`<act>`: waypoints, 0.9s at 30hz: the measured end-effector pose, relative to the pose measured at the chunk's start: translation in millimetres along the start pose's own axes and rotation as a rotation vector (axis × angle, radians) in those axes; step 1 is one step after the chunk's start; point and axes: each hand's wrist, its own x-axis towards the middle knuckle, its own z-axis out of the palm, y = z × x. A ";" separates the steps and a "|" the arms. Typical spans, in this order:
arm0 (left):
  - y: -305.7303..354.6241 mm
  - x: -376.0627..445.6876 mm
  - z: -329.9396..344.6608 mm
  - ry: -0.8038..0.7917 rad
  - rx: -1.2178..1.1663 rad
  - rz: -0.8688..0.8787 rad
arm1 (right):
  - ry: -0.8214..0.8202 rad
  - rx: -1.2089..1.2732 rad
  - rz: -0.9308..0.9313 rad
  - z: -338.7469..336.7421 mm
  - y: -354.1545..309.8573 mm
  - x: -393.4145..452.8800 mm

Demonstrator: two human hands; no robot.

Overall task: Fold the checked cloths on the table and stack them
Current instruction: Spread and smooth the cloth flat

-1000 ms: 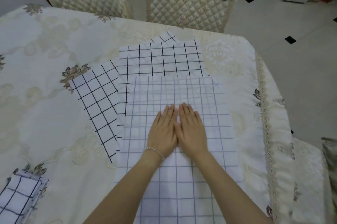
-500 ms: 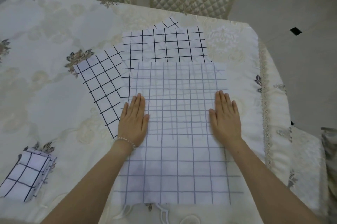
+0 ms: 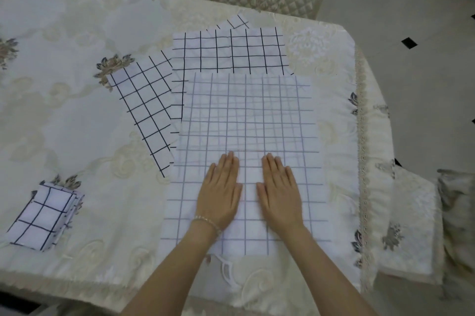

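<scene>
Both hands lie flat with straight fingers on the big checked cloth (image 3: 246,135): left hand (image 3: 221,195), right hand (image 3: 279,195), grasping nothing. The cloth is spread on the worktop (image 3: 77,58). A folded cloth (image 3: 43,218) sits near left.

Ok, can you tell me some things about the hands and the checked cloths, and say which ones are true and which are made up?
1. Both hands lie flat on the top checked cloth. True: the left hand and the right hand rest on it with straight fingers.
2. The folded cloth sits at the table's right side. False: it is at the left.
3. The left wrist wears a bracelet. True.
4. The top checked cloth is crumpled into a ball. False: it lies spread flat.
5. Other checked cloths stick out from under the top one. True: the angled cloth does, for example.
</scene>
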 end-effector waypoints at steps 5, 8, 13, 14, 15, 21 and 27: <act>-47.9 -38.7 -13.4 0.024 0.018 -0.089 | 0.031 -0.057 0.114 -17.2 53.5 -21.9; -56.7 -47.6 -14.7 0.029 0.046 -0.116 | 0.044 -0.059 0.147 -21.9 65.4 -29.6; -53.8 -47.6 -17.9 -0.006 0.060 -0.129 | 0.017 -0.075 0.150 -24.2 64.2 -29.4; -52.3 -47.9 -21.9 0.002 0.061 -0.139 | 0.019 -0.073 0.165 -27.4 61.5 -30.9; -48.2 -48.3 -26.9 0.021 0.054 -0.151 | 0.032 -0.065 0.181 -31.7 55.7 -33.2; 35.0 -63.8 -13.8 0.018 -0.028 0.011 | 0.039 0.067 -0.010 -16.5 -33.5 -57.3; 23.9 -80.7 8.3 0.010 -0.023 -0.061 | 0.000 0.005 0.052 6.4 -4.0 -70.8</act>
